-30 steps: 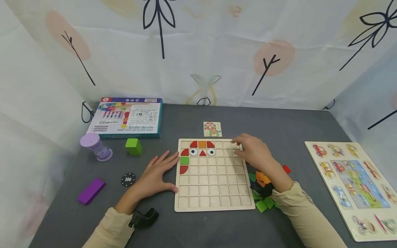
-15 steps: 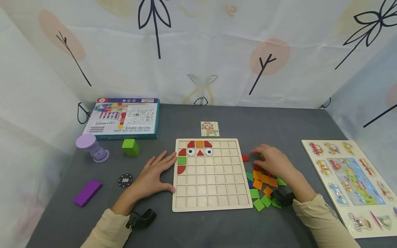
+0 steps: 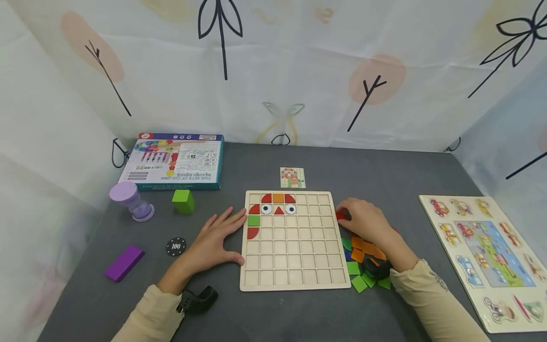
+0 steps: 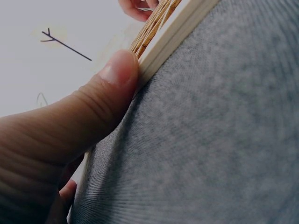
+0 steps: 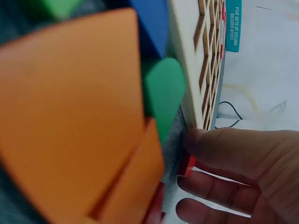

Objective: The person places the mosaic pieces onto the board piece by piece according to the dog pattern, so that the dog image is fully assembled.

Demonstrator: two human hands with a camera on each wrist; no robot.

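Observation:
A wooden grid board [image 3: 295, 261] lies on the grey table. Its upper left cells hold red curved pieces [image 3: 253, 232], an orange square [image 3: 278, 198], a green square [image 3: 254, 221], a red triangle [image 3: 279, 210] and two eye pieces [image 3: 290, 209]. My left hand [image 3: 215, 240] rests against the board's left edge with fingers spread; in the left wrist view the thumb [image 4: 119, 70] presses the board's side. Beside the right edge, my right hand [image 3: 363, 219] pinches a red piece [image 5: 186, 164] between thumb and fingers; its shape is mostly hidden.
Loose orange [image 3: 359, 244], green [image 3: 360, 283] and blue pieces lie right of the board. A pattern card [image 3: 292, 178] is behind it. A picture puzzle [image 3: 470, 285] lies far right. Left are a box [image 3: 179, 161], green cube [image 3: 183, 202], purple block [image 3: 125, 263], black chip [image 3: 176, 246] and lilac hourglass-shaped object [image 3: 133, 203].
My right hand moved from the board's upper right corner out over the loose pieces, then back left to the board's edge, taking hold of a red piece. The left hand stayed in place.

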